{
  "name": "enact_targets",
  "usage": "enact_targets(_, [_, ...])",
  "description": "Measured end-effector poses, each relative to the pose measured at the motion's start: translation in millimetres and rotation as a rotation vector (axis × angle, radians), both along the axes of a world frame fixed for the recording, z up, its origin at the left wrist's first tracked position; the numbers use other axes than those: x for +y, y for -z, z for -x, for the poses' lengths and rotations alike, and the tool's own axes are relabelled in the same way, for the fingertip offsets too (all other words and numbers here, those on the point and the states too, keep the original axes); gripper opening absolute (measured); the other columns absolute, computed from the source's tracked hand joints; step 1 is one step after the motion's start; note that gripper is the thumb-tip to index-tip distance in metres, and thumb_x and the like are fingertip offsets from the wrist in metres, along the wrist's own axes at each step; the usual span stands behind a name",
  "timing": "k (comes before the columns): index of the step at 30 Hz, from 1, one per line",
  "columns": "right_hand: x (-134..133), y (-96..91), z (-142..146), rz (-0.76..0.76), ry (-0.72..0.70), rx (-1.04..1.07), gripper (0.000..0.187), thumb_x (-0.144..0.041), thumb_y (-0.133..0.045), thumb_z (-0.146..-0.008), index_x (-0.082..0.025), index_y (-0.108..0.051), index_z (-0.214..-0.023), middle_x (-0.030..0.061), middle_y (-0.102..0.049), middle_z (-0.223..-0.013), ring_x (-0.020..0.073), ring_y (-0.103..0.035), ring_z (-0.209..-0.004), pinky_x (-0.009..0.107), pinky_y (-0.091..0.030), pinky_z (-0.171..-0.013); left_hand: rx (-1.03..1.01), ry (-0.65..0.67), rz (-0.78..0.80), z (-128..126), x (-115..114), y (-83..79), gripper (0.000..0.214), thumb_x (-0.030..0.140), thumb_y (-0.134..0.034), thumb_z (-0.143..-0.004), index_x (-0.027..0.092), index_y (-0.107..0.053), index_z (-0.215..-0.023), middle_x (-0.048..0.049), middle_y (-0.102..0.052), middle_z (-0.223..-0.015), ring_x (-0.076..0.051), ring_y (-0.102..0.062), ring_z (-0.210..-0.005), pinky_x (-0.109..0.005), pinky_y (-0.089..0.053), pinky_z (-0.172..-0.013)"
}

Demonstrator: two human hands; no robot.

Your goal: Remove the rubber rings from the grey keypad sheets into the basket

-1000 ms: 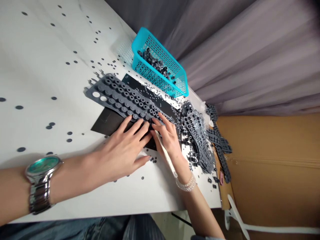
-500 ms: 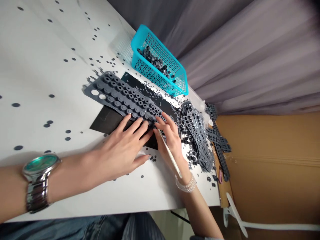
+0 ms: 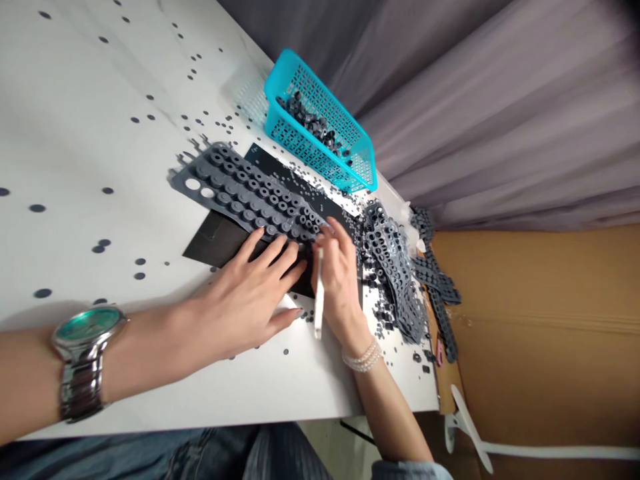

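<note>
My open left hand (image 3: 245, 297) rests on the grey rubber sheet (image 3: 193, 180), with most grey rings (image 3: 255, 200) still on it. My right hand (image 3: 340, 283) grips a thin white stick (image 3: 319, 307); a teal plastic basket (image 3: 310, 147) holds loose dark rings (image 3: 313, 125).

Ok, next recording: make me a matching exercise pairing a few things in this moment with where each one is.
Things:
1. white stick
2. pearl bracelet
3. teal-faced wristwatch
4. turquoise plastic basket

Places and states:
A. on the left arm
B. in the right hand
C. on the right arm
D. holding small dark rubber pieces

Pairs: 1-B, 2-C, 3-A, 4-D
</note>
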State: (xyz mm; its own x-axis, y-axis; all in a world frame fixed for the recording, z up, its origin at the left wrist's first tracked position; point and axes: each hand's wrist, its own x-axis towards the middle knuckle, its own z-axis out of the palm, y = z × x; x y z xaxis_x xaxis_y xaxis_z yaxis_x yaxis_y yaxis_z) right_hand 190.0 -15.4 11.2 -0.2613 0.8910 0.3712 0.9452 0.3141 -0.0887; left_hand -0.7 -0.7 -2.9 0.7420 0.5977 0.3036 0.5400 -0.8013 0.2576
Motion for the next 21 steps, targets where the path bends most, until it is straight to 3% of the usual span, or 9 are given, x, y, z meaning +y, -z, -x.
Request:
enact_targets(3, [-1,-2.5,-12,-0.126,0.170,0.081,0.025,-0.020,-0.034,-0.103,-0.018,-0.054,-0.120,0.0169,-0.063,-0.122,0.0284,-0.041,-0.142,0.055,-0.046,-0.108,-0.008,-0.008,0.002,0,-1,-0.4,0.058,0.049,-0.052,-0.092,0.011,-0.061,-0.135,-0.0231,-0.056,-0.141,-0.039,-0.047,-0.133,-0.061,-0.029,-0.114])
enact_targets(6, [-8,-8.2,-17,-0.166,0.233,0.119,0.023,-0.023,-0.042,-0.101,-0.019,-0.056,-0.119,0.0167,-0.063,-0.125,0.0313,-0.036,-0.146,0.061,-0.042,-0.110,-0.030,-0.014,0.004,-1,-2,0.1,0.059,0.050,-0.053,-0.091,0.011,-0.061,-0.135,-0.0230,-0.056,-0.141,-0.038,-0.048,-0.133,-0.060,-0.029,-0.114])
enact_targets(12, [-22,-10.7,2,-0.034,0.046,0.117,0.016,-0.019,-0.050,-0.099,-0.022,-0.060,-0.111,0.0117,-0.066,-0.129,0.0271,-0.049,-0.138,0.049,-0.051,-0.102,-0.021,-0.015,-0.011,1,-2,1.6,0.061,0.053,-0.051,-0.092,0.010,-0.062,-0.133,-0.0249,-0.055,-0.142,-0.040,-0.045,-0.136,-0.060,-0.028,-0.115])
enact_targets(21, [-22,-7.0,9,-0.064,-0.152,0.072,0.014,-0.013,-0.054,-0.096,-0.021,-0.058,-0.107,0.0108,-0.071,-0.121,0.0230,-0.057,-0.130,0.041,-0.051,-0.095,-0.025,-0.007,-0.044,1,-2,1.5,0.059,0.054,-0.055,-0.088,0.010,-0.068,-0.125,-0.0227,-0.057,-0.141,-0.038,-0.045,-0.137,-0.059,-0.030,-0.115])
